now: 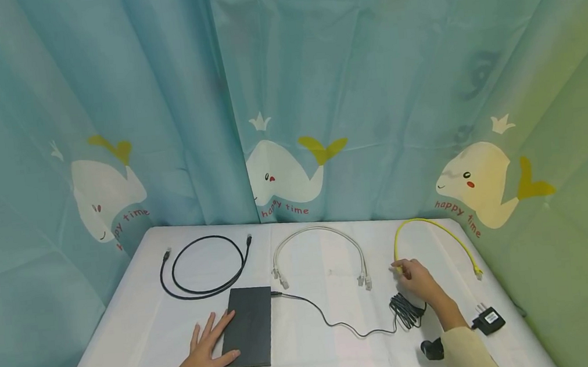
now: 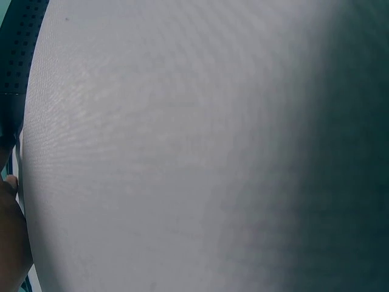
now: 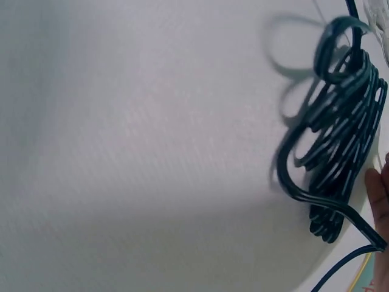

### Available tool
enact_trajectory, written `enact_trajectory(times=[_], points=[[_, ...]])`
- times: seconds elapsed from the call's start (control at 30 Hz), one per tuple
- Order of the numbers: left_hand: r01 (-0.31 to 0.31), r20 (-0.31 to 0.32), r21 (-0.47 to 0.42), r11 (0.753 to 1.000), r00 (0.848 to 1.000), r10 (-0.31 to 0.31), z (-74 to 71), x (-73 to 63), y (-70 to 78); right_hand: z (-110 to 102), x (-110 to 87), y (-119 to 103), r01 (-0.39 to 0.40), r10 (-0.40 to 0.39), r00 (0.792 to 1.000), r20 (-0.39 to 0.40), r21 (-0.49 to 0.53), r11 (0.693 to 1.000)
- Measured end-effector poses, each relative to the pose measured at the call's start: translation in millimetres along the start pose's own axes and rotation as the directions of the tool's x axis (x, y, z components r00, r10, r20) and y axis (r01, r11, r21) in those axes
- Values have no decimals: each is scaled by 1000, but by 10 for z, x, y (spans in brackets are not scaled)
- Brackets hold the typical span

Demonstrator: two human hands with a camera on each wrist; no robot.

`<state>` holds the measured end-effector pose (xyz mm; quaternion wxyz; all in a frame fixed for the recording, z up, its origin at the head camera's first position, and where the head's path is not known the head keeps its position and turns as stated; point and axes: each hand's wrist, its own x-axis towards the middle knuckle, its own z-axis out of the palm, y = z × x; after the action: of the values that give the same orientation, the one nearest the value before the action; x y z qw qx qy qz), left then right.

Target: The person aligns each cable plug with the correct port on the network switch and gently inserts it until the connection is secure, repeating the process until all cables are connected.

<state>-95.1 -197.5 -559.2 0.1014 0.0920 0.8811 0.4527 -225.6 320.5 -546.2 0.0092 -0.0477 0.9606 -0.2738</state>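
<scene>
My left hand point(image 1: 201, 355) rests with spread fingers on the left side of a flat black box point(image 1: 251, 327). Vent holes show in the box's side point(image 2: 21, 52) at the edge of the left wrist view. My right hand point(image 1: 416, 277) pinches the near left end of a yellow network cable point(image 1: 423, 219), which arcs over the table to a plug point(image 1: 478, 273) at its other end. Just below that hand lies a bundled black power cord point(image 1: 406, 312), seen large in the right wrist view. A thin lead runs from the bundle to a plug at the box's back right corner.
A looped black network cable point(image 1: 210, 293) lies at the back left, and pale network cables point(image 1: 316, 228) curve at the back middle. By the right forearm are a black power adapter point(image 1: 488, 320) with prongs and another black piece point(image 1: 432, 350). A curtain point(image 1: 286, 91) hangs behind the white table point(image 1: 144, 336).
</scene>
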Motion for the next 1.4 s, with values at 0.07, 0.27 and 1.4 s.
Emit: enact_trajectory(times=[0.07,0.27,1.4], points=[[-3,0,-2,1000,1000,3,-1,0,5,6,-1,9,25,-25,999,-36,10,1000],[-2,7,-11,1000,1000,2,3,-4,3,15,-12,24,91,-92,982,-165,-14,996],[-2,3,-3,1000,1000,2,4,6,-11,-59,-40,-84,399,-313,740,-595,16,917]])
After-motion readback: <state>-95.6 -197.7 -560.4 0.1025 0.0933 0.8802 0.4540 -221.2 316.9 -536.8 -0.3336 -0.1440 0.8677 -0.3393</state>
